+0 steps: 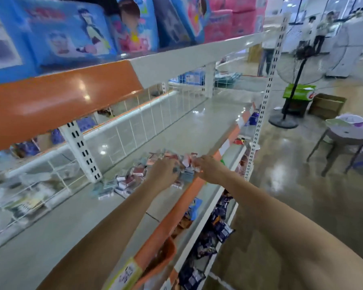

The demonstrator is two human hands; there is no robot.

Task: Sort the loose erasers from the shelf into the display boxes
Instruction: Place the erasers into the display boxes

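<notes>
A scatter of loose erasers (pixel 138 176) lies in a heap on the pale middle shelf (pixel 176 130), close to its orange front lip (pixel 189 197) and stretching back toward the wire-mesh divider (pixel 134 126); they look like small wrapped blocks in pink, red and pale blue sleeves, though the picture is too blurred to read any of them. Both arms reach in from the aisle side; the left hand (pixel 162 174) lies palm down on the middle of the heap with fingers bent into it, and the right hand (pixel 208 168) rests at the heap's near right edge, its fingertips among the pink pieces; whether either hand has actually closed round an eraser I cannot tell, since the fingers are hidden by the backs of the hands. No display boxes can be made out here.

These things should be light and fairly firm, with a little give; the wrappers look glossy, so a loose pile will likely slide and spill off the lip if raked carelessly. I'd judge it best to pinch each one across its short sides, or scoop a few at once with cupped fingers away from the edge; nothing here seems fragile, only easy to scatter onto the packets on the lower shelf (pixel 218 227).
</notes>
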